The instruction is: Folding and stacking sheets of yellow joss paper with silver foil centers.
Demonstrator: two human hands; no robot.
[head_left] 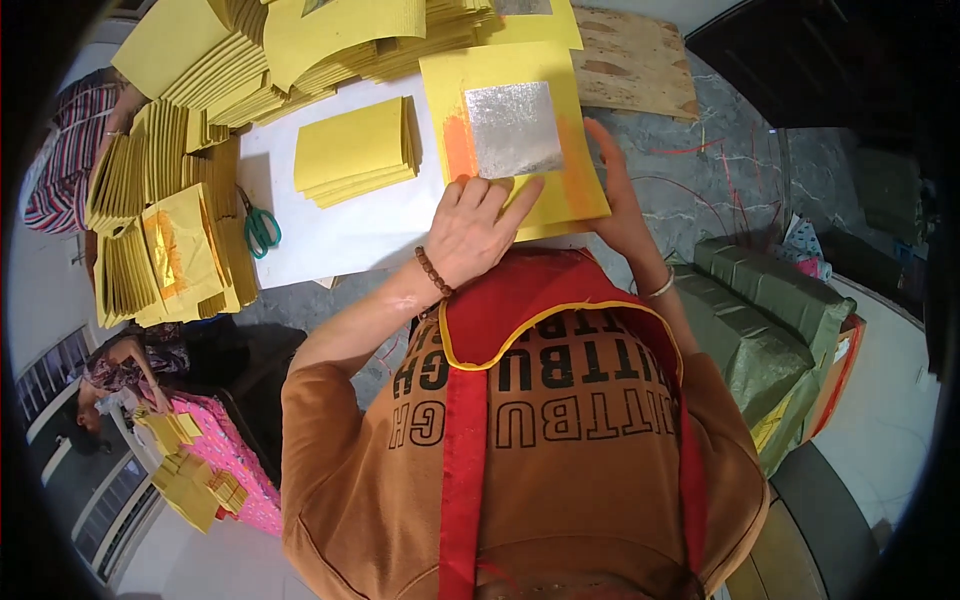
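Note:
A yellow paper sheet [445, 95] with a silver foil square [515, 130] and orange bands lies in front of me, with more yellow paper under its lower edge. My left hand [470, 230] rests on its lower left part, fingers laid apart along the bottom of the foil; the thumb is hidden. At the sheet's right edge, my right hand [622, 195] is closed round the paper, its fingers partly behind it. A small stack of folded yellow paper [355, 145] sits to the left on the white tabletop [300, 235].
Large piles of folded yellow paper [220, 60] line the table's far and left sides. Green-handled scissors [262, 230] lie beside them. A plywood board [635, 60] is beyond, green wrapped bundles [740, 320] at right. Other people are at left, one near a pink-covered table [235, 450].

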